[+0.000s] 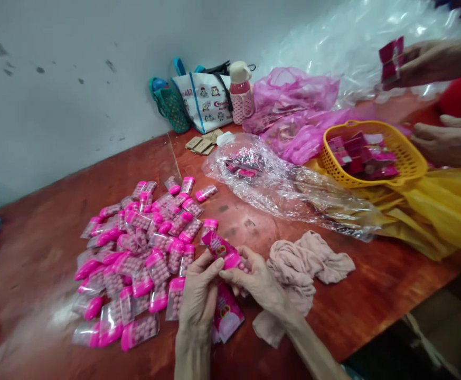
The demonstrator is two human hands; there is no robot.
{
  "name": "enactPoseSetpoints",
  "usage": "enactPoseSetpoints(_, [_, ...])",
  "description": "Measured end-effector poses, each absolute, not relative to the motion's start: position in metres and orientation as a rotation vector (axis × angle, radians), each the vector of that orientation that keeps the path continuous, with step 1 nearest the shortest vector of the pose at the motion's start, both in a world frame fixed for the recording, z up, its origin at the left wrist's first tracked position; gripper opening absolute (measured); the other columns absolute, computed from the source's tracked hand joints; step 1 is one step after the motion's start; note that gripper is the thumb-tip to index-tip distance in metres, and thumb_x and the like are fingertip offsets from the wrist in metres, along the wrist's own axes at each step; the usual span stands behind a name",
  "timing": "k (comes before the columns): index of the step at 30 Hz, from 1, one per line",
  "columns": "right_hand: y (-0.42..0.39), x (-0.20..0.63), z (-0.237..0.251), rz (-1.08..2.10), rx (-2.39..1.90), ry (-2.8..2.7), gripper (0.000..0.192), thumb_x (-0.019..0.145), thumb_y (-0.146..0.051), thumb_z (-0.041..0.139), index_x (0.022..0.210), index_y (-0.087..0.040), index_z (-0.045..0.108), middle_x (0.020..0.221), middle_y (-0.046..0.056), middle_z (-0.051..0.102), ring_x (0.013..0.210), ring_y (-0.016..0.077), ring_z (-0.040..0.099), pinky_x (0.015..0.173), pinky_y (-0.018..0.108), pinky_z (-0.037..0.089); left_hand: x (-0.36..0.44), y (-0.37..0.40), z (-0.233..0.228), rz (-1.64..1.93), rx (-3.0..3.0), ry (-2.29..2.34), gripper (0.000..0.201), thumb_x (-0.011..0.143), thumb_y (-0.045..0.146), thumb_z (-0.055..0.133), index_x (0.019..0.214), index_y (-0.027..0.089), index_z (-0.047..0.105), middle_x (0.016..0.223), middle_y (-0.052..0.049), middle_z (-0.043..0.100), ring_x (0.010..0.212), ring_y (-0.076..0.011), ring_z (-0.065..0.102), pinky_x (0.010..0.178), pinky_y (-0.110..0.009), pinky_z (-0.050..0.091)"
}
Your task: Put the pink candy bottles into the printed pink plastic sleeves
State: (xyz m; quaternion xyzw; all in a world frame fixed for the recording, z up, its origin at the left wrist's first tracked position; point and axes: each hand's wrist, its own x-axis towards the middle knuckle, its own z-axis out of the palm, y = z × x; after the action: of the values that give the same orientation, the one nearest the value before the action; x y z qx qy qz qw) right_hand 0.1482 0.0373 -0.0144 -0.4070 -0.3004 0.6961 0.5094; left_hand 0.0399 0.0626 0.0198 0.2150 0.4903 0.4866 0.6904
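Note:
My left hand point(199, 290) is closed, its thumb and fingers pinching a printed magenta sleeve point(216, 245). Held in my right hand point(262, 282) is a small clear candy box point(234, 260) with a pink cap and pink balls inside. The box and the sleeve meet between my fingertips; how far one sits in the other I cannot tell. More magenta sleeves point(229, 315) lie below my hands, partly hidden by them. To the left spreads a loose heap of candy boxes point(147, 221), with pink caps and pink balls.
A beige cloth point(299, 269) lies right of my hands. Behind it are a clear plastic bag point(278, 184) and a yellow basket point(335, 168) of magenta packets. Another person's hands point(448, 140) are at the right, one holding packets. A tote bag point(204, 100) and bottle point(241, 95) stand by the wall.

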Motion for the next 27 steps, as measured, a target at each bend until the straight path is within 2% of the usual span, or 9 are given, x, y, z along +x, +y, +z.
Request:
enactPoseSetpoints(6, [0.034,0.151,-0.015,1.645,-1.036,-0.718,0.032,0.068,-0.035,0.072,0.084,-0.017,0.051,0.055,-0.009,0.051,0.038,0.0031,0.042,0.037,0.013,0.032,0.044,0.061,0.014,1.084,0.524,1.067,0.019,0.056,0.010,0.078,0.072,0.018,0.071,0.065,0.002,0.070,0.051,-0.0070,0.061,0.050,-0.013,0.049])
enactPoseSetpoints(9, [0.034,0.149,-0.014,1.567,-1.111,-0.727,0.032,0.068,-0.030,0.073,0.087,-0.019,0.049,0.060,-0.009,0.054,0.042,0.0044,0.045,0.039,0.014,0.035,0.044,0.062,0.013,1.058,0.535,1.083,0.022,0.057,0.009,0.077,0.077,0.015,0.072,0.069,-0.001,0.072,0.054,-0.0093,0.062,0.052,-0.015,0.050])
enactPoseSetpoints(13, [0.033,0.146,-0.010,1.425,-1.226,-0.767,0.039,0.067,-0.022,0.072,0.096,-0.020,0.047,0.068,-0.006,0.062,0.058,0.0088,0.055,0.053,0.017,0.043,0.045,0.061,0.010,1.017,0.528,1.098,0.018,0.060,0.011,0.076,0.077,0.012,0.072,0.068,-0.004,0.071,0.059,-0.0096,0.062,0.058,-0.017,0.050])
enactPoseSetpoints(16, [0.032,0.144,-0.010,1.384,-1.254,-0.794,0.045,0.070,-0.019,0.068,0.107,-0.021,0.044,0.076,-0.004,0.067,0.063,0.0110,0.059,0.059,0.020,0.045,0.046,0.059,0.007,1.002,0.500,1.089,0.016,0.059,0.013,0.077,0.074,0.013,0.073,0.062,-0.002,0.069,0.054,-0.0081,0.060,0.055,-0.016,0.049])
enactPoseSetpoints(21, [0.029,0.142,-0.017,1.390,-1.189,-0.716,0.058,0.069,-0.013,0.066,0.119,-0.023,0.039,0.078,-0.004,0.067,0.060,0.0091,0.055,0.055,0.018,0.043,0.052,0.054,0.007,0.988,0.456,1.076,0.012,0.060,0.016,0.076,0.071,0.013,0.072,0.061,-0.002,0.067,0.051,-0.0068,0.056,0.051,-0.016,0.047])
enactPoseSetpoints(27, [0.028,0.142,-0.022,1.370,-1.177,-0.629,0.058,0.071,-0.017,0.065,0.122,-0.022,0.037,0.068,-0.007,0.059,0.053,0.0078,0.049,0.053,0.018,0.041,0.062,0.048,0.010,1.035,0.418,1.091,0.010,0.063,0.017,0.075,0.071,0.013,0.071,0.061,-0.002,0.067,0.048,-0.0053,0.053,0.049,-0.015,0.044])
